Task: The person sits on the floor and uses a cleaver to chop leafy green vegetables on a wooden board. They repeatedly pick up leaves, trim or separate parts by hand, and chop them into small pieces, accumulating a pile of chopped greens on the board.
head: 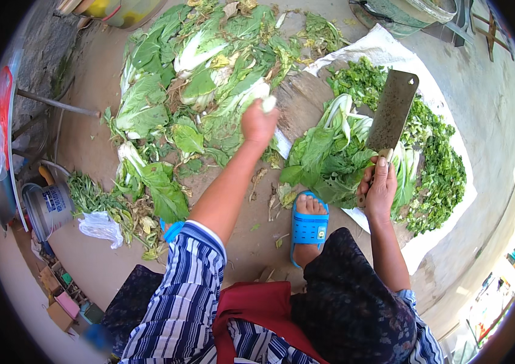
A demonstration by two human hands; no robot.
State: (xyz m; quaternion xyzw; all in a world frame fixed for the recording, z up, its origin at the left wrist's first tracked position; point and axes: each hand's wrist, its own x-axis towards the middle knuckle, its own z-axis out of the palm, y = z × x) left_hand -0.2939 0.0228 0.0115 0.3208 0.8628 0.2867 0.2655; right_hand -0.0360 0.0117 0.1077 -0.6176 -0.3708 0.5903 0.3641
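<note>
My right hand (379, 184) grips the handle of a cleaver (393, 109), its broad, stained blade pointing up and away over the greens. A small pale piece, likely a cabbage stem end (269, 103), is in my left hand (260, 123), which is a little blurred above the pile of leafy cabbages (203, 54). Between the hands, a worn wooden block (300, 102) lies partly on a white woven sheet (426, 255). Whole leafy greens (330, 154) rest beside the block, left of the cleaver. Chopped greens (439, 177) spread along the right of the sheet.
My foot in a blue sandal (310, 227) is close below the greens. A grey bucket (48, 204) and a crumpled plastic bag (100, 227) are at the left. Large tubs (414, 16) stand at the top. Withered leaves (143, 227) litter the concrete floor.
</note>
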